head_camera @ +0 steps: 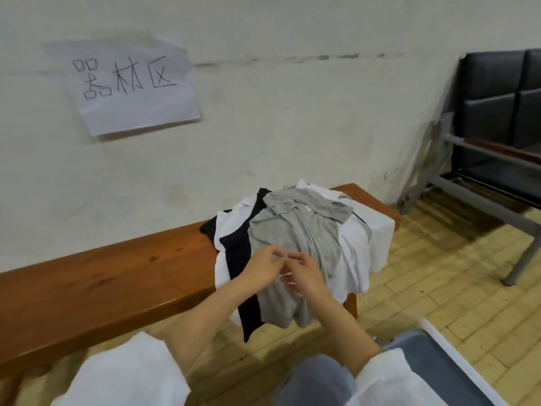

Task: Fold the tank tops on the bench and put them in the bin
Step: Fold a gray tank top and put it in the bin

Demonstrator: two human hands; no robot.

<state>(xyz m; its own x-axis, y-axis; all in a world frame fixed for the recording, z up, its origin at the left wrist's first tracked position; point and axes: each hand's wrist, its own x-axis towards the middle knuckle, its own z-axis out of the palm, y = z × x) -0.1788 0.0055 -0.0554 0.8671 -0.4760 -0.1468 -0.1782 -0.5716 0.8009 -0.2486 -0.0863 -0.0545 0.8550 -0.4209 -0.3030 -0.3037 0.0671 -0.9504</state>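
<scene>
A heap of tank tops lies on the right end of the wooden bench [117,276]. A grey tank top [295,230] is on top, with a dark navy one [237,253] and white ones [360,247] under it, hanging over the front edge. My left hand [263,266] and my right hand [304,272] meet over the near part of the grey top, fingers curled and pinching its fabric close together. The blue bin [433,350] with a white rim is at the lower right, by my right forearm.
A white wall with a taped paper sign [128,86] stands right behind the bench. Black padded seats on a grey metal frame [497,118] stand at the right. The floor is yellowish tile [439,288]. The bench's left part is bare wood.
</scene>
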